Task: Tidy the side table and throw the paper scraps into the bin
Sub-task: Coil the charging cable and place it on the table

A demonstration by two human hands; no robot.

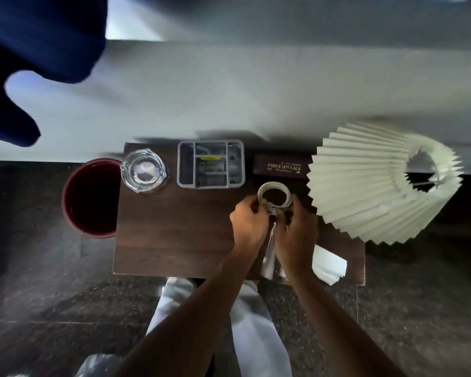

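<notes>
Dark red round bin just beside the left edge of the dark wooden side table. Along the table's back: clear glass ashtray, grey plastic organiser, brown glasses case. Right of the table's middle, left hand and right hand, both pinching a coiled white cable. White paper sheets at the table's front right corner, pleated white lampshade overhanging its right edge.

Left hand and right hand hide part of the white coil.
</notes>
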